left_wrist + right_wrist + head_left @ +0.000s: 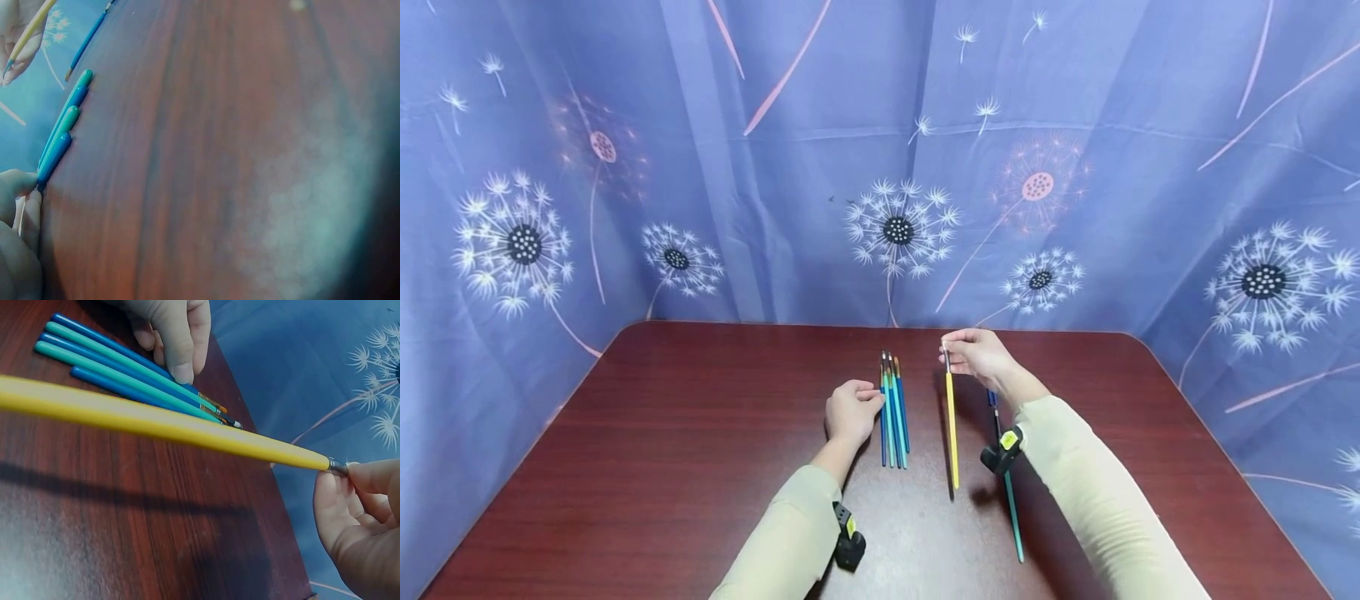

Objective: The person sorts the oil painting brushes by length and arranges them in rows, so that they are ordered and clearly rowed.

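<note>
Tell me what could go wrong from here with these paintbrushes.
The right hand pinches the yellow paintbrush only near its ferrule, so it might swing or slip.

The left hand touches the row of blue and green paintbrushes; a nudge might roll them apart.

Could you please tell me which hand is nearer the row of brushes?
Left. The left hand touches the row of brushes at its left edge; the right hand is off to its right, pinching the yellow brush.
</note>
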The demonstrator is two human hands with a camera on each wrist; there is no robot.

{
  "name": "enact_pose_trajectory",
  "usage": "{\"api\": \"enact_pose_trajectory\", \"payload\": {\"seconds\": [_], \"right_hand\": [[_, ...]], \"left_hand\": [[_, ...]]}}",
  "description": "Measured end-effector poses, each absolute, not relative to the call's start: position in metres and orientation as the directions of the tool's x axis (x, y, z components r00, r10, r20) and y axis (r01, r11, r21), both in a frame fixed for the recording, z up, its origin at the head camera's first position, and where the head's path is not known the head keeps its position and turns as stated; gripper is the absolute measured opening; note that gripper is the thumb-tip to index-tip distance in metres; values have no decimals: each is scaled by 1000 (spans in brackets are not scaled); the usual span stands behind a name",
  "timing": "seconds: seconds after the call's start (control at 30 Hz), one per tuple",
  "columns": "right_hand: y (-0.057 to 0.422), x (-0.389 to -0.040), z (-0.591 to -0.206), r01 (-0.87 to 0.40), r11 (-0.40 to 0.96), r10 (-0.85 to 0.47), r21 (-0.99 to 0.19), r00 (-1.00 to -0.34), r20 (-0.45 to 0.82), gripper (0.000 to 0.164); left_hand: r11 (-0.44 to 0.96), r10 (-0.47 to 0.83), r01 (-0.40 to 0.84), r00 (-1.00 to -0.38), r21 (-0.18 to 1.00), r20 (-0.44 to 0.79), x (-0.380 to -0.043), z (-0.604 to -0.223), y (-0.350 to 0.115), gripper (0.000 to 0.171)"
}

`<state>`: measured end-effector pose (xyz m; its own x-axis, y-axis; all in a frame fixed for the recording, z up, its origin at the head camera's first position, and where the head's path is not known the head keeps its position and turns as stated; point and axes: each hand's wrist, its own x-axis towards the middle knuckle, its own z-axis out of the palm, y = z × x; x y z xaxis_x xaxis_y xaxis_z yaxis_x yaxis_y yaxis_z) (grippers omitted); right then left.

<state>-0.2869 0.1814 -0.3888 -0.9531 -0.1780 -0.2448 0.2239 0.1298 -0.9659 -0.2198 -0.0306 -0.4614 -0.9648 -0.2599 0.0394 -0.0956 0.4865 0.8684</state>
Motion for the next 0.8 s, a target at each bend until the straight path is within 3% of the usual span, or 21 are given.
{"api": "enact_pose_trajectory", "payload": {"seconds": [0.8], "right_hand": [[216,-279,-392,243,164,-181,-956,-945,-271,32]], "left_hand": [[501,-264,-117,-964,857,23,-223,-464,-31,24]]}}
